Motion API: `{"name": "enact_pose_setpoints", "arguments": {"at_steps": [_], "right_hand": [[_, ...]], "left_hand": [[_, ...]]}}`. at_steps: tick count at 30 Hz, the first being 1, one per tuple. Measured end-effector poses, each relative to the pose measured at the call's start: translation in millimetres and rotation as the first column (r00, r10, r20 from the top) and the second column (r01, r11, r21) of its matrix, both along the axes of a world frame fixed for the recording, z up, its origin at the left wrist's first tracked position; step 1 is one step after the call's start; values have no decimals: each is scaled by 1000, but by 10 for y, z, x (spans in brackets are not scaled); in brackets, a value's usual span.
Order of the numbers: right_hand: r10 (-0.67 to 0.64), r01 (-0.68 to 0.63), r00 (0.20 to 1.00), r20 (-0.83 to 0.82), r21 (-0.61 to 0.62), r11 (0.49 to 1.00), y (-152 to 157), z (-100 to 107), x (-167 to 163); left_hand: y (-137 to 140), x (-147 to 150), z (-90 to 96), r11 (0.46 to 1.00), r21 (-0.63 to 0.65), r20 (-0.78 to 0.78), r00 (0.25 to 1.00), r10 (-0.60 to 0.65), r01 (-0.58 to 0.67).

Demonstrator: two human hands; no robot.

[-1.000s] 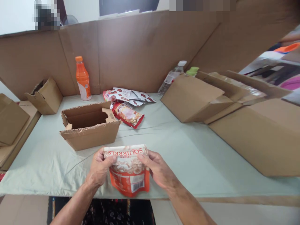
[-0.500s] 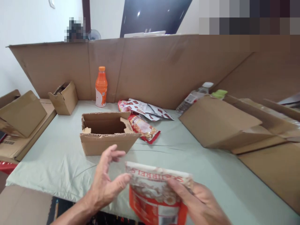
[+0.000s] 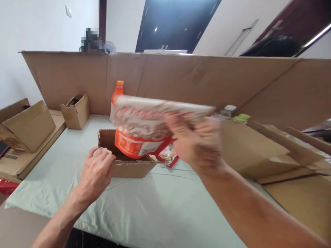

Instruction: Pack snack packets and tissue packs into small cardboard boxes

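My right hand [image 3: 195, 137] grips a white, brown and red-orange snack pouch [image 3: 141, 122] by its right side, holding it up over an open cardboard box [image 3: 134, 170]. The pouch is smeared by motion, and its lower edge overlaps the box opening. At the front left corner of that box, my left hand [image 3: 99, 165] has its fingers closed over the rim. Behind the box, a smaller red snack packet [image 3: 169, 156] lies partly hidden by the pouch and my right hand.
An orange drink bottle [image 3: 118, 90] stands behind the pouch. To the left are a small open box [image 3: 77, 112] and a larger carton [image 3: 31, 125]. Cardboard cartons [image 3: 258, 141], a clear bottle [image 3: 229, 111] and a green item [image 3: 241, 118] are at right. A cardboard wall [image 3: 196, 77] runs along the back.
My right hand has lifted the pouch up and forward, over the box. My left hand has moved from beside the pouch onto the box rim. The camera view has shifted.
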State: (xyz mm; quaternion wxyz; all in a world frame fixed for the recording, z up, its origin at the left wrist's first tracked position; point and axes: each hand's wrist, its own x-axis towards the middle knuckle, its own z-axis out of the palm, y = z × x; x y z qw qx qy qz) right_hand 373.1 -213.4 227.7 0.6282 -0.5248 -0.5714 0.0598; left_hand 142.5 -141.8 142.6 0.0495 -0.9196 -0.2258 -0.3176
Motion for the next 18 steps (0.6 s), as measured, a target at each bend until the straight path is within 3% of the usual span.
{"name": "enact_pose_setpoints", "arguments": {"at_steps": [3,6,9,11,13,16,18], "right_hand": [[106,-25,949,296,-267,964,146,-50,-116],[239,119,799,552,-535,837,236,-56,-255],[358,286,653,668,-654,700,343,-21,-405],[407,322,620,671,-690,648,381,15,-451],[390,322,642,660,-694,644,361,59,-431],[301,313,661,688,-617,722,261,131,-336],[282,344,613,738,-571,745,212,165,-307]], "left_hand": [[-29,-113,34,999,35,-8,999,-31,32],[-47,-179,67,997,30,-47,997,-66,68],[-50,-194,65,998,24,-59,997,-56,57],[-48,-195,55,999,31,-55,998,-39,41],[-49,-200,49,999,28,-58,998,-33,35],[-57,-202,46,1000,5,-80,997,-21,21],[-66,-188,47,1000,-8,-100,995,-1,0]]}}
